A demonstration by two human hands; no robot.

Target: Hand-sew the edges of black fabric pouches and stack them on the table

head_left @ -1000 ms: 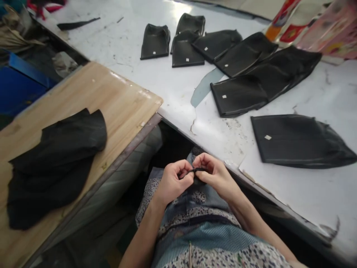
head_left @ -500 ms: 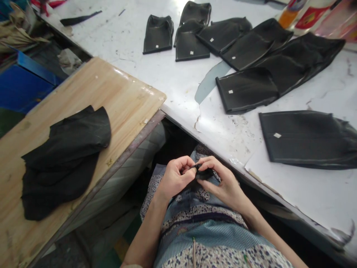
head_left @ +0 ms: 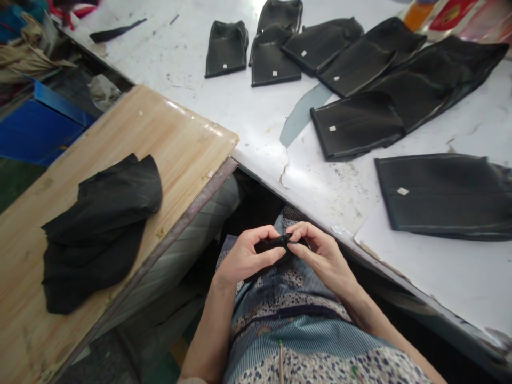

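Over my lap, my left hand [head_left: 250,255] and my right hand [head_left: 316,250] pinch a small folded piece of black material [head_left: 276,244] between thumbs and fingers. The fingertips of both hands almost meet at its edge, and much of the piece is hidden by them. Several black sleeve-like pieces [head_left: 356,125], each with a small white square near its straight end, lie on the white table ahead. To the left, loose black pieces [head_left: 100,224] are stacked on a wooden board.
The white table [head_left: 256,117] has a worn, cracked edge close to my right arm. A wooden board [head_left: 180,133] juts out on my left. Beyond it is a blue box [head_left: 44,122]. Bottles and packets [head_left: 456,16] stand at the far right, and a black strip [head_left: 118,31] lies far left.
My right fingers have closed into a tighter pinch, and my left thumb and fingers have shifted along the black material. The view has moved slightly; the table pieces lie as before.
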